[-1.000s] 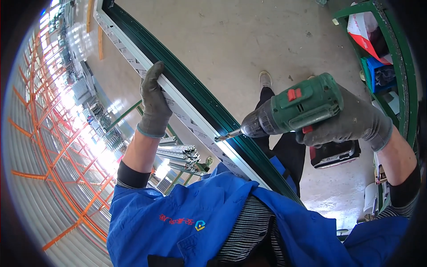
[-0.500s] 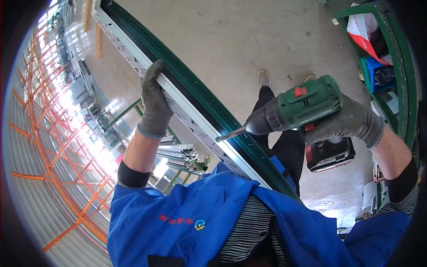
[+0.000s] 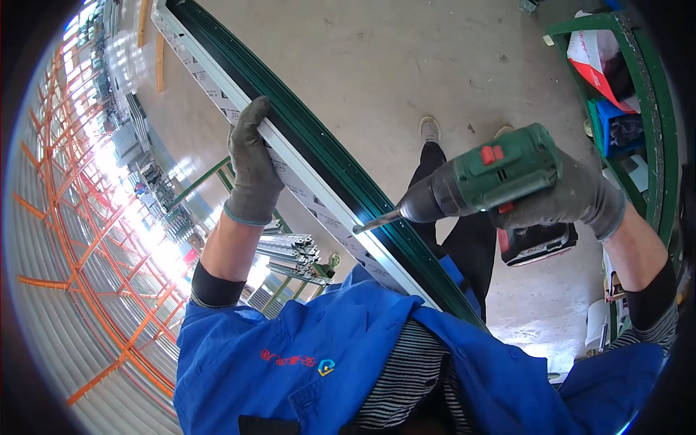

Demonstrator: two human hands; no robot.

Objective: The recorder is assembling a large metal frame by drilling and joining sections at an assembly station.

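A long dark green and white metal profile [image 3: 319, 148] runs slantwise from the upper left down to my chest, with printed film along its white side. My left hand [image 3: 251, 161], in a grey glove, grips its white edge partway up. In my right hand [image 3: 580, 190], also gloved, is a green and black cordless drill [image 3: 493, 174] with red switches and a battery below. The drill points left, and the tip of its bit lies over the white strip of the profile; whether it touches cannot be made out. Light falls on the strip beside the bit.
At right stands a green metal rack [image 3: 656, 116] holding a blue bin [image 3: 616, 119] and a red and white bag [image 3: 594, 58]. Bundled metal profiles [image 3: 290, 250] lie on a green stand beyond my left arm. My shoes [image 3: 430, 129] show on the concrete floor [image 3: 362, 58].
The drill has tilted slightly, its bit staying over nearly the same spot on the white strip. My left hand and the profile have hardly moved.
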